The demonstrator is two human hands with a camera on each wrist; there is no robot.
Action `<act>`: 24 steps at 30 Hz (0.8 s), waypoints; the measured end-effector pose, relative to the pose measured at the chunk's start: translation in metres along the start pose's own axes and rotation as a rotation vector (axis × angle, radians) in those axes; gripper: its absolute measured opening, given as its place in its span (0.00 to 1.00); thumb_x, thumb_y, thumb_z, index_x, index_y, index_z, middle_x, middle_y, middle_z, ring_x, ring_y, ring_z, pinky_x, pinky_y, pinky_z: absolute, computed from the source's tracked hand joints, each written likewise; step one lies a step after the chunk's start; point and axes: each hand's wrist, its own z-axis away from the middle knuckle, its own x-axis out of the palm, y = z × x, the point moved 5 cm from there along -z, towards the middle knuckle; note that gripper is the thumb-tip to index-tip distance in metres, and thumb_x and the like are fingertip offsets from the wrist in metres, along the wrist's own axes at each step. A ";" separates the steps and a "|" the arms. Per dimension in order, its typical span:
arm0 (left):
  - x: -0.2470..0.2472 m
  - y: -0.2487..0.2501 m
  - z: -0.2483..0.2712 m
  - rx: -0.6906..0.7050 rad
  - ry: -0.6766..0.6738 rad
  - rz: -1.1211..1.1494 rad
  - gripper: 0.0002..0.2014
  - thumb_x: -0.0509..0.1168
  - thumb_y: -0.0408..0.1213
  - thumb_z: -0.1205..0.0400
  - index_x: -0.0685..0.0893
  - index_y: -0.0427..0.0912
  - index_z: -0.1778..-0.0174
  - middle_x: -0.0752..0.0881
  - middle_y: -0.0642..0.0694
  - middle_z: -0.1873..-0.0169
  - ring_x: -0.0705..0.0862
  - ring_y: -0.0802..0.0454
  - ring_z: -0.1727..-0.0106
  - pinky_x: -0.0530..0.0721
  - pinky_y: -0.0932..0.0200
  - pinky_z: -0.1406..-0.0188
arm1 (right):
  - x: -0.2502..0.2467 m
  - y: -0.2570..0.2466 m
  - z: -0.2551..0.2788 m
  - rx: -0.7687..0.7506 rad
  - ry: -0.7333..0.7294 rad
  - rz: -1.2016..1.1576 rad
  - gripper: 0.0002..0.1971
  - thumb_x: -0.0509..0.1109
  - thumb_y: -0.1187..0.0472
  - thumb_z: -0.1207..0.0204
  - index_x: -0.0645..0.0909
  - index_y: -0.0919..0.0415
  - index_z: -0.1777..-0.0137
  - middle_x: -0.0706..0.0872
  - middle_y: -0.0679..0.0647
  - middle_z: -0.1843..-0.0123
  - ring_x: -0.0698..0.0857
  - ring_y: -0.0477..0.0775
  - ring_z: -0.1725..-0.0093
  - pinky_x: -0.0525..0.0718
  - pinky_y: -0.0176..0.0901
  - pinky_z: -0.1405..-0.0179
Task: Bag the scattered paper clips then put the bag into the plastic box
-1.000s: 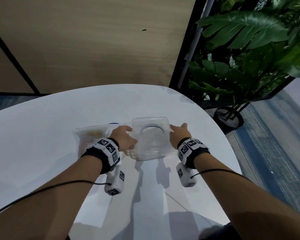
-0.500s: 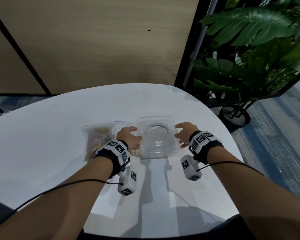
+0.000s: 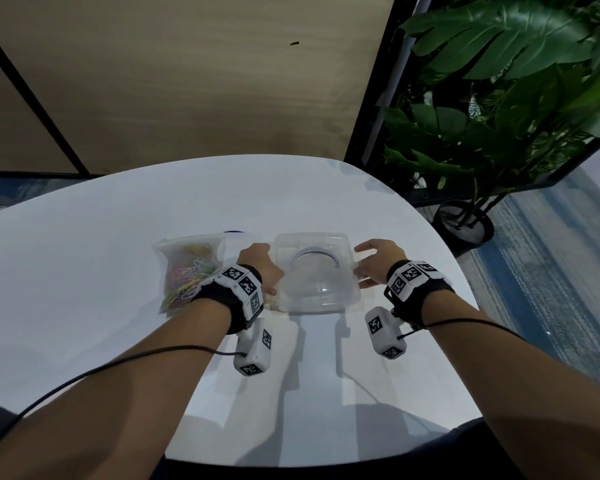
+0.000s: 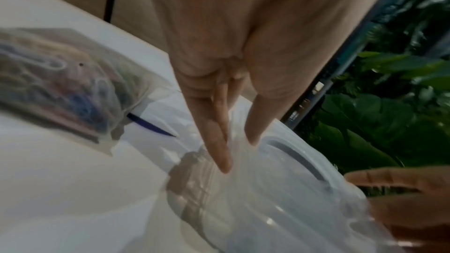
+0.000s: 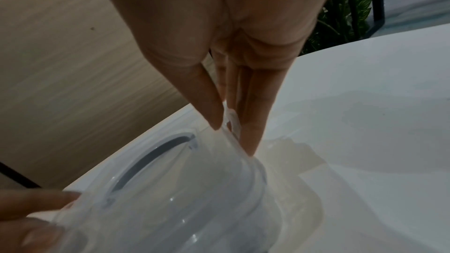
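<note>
A clear plastic box (image 3: 317,271) with its lid on stands on the white table (image 3: 84,271). My left hand (image 3: 262,268) pinches the box's left edge; in the left wrist view its thumb and fingers (image 4: 237,157) close on the rim of the box (image 4: 280,189). My right hand (image 3: 374,261) holds the right edge, where thumb and fingers (image 5: 231,136) pinch a clear side flap of the box (image 5: 182,189). A clear bag (image 3: 187,268) full of coloured paper clips lies flat just left of my left wrist, also visible as the blurred bag (image 4: 60,88).
The table's rounded right edge (image 3: 458,271) runs close beside my right hand. A large potted plant (image 3: 499,116) stands on the floor past that edge. A wood-panelled wall (image 3: 187,81) rises behind the table. Cables trail from both wrist cameras.
Both hands have stayed on the box's sides. My left wrist has drawn off the bag, so more of the bag shows beside it. The head view has shifted slightly.
</note>
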 end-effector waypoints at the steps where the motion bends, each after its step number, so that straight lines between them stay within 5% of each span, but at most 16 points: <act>1: -0.003 -0.001 0.001 -0.018 0.042 0.015 0.15 0.73 0.30 0.23 0.82 0.36 0.42 0.90 0.34 0.45 0.93 0.37 0.53 0.92 0.43 0.49 | 0.001 0.000 0.000 -0.001 0.027 0.003 0.25 0.73 0.82 0.36 0.82 0.59 0.42 0.87 0.66 0.46 0.91 0.63 0.55 0.92 0.59 0.61; 4: -0.008 -0.003 0.004 -0.055 0.113 0.075 0.14 0.79 0.34 0.28 0.90 0.29 0.51 0.93 0.33 0.54 0.93 0.39 0.52 0.92 0.44 0.48 | 0.003 0.000 0.002 0.021 0.036 0.011 0.24 0.73 0.81 0.35 0.83 0.65 0.40 0.89 0.67 0.47 0.92 0.64 0.56 0.92 0.59 0.58; 8: -0.009 0.002 0.012 -0.039 0.203 0.014 0.05 0.76 0.34 0.25 0.87 0.37 0.62 0.91 0.41 0.58 0.90 0.43 0.55 0.85 0.59 0.55 | 0.001 0.004 0.002 0.046 0.010 -0.010 0.10 0.75 0.80 0.34 0.85 0.67 0.58 0.91 0.68 0.51 0.92 0.66 0.55 0.91 0.61 0.52; 10: -0.004 0.000 0.014 -0.025 0.224 0.029 0.02 0.75 0.33 0.24 0.88 0.42 0.59 0.88 0.40 0.55 0.87 0.44 0.52 0.83 0.60 0.52 | 0.000 0.006 0.000 0.050 -0.002 -0.026 0.09 0.76 0.79 0.35 0.84 0.67 0.62 0.91 0.68 0.52 0.92 0.67 0.54 0.90 0.62 0.50; 13: -0.003 -0.004 0.012 0.002 0.226 0.066 0.14 0.77 0.35 0.25 0.92 0.38 0.43 0.92 0.40 0.44 0.90 0.42 0.41 0.86 0.56 0.38 | 0.000 0.005 0.001 0.048 -0.037 -0.040 0.08 0.75 0.79 0.34 0.83 0.66 0.63 0.90 0.68 0.52 0.91 0.68 0.52 0.89 0.62 0.46; 16: -0.010 0.000 0.009 -0.019 0.162 0.158 0.16 0.80 0.34 0.28 0.91 0.34 0.45 0.93 0.36 0.48 0.93 0.40 0.48 0.90 0.49 0.42 | -0.001 0.000 -0.004 0.008 -0.030 0.006 0.09 0.75 0.78 0.32 0.82 0.66 0.63 0.89 0.68 0.54 0.91 0.67 0.53 0.90 0.62 0.49; 20: -0.021 0.009 0.000 -0.059 0.059 0.187 0.15 0.83 0.30 0.31 0.92 0.29 0.52 0.94 0.37 0.57 0.94 0.43 0.53 0.91 0.47 0.44 | 0.003 -0.024 -0.013 -0.157 0.045 0.522 0.02 0.75 0.69 0.29 0.87 0.67 0.58 0.92 0.63 0.60 0.93 0.62 0.61 0.92 0.57 0.57; 24: -0.026 0.005 -0.010 -0.088 -0.019 0.153 0.17 0.84 0.34 0.32 0.91 0.32 0.51 0.94 0.38 0.65 0.95 0.43 0.57 0.92 0.47 0.46 | 0.001 -0.036 -0.026 -0.160 -0.009 0.853 0.14 0.76 0.52 0.27 0.89 0.64 0.55 0.93 0.58 0.57 0.91 0.59 0.55 0.91 0.53 0.50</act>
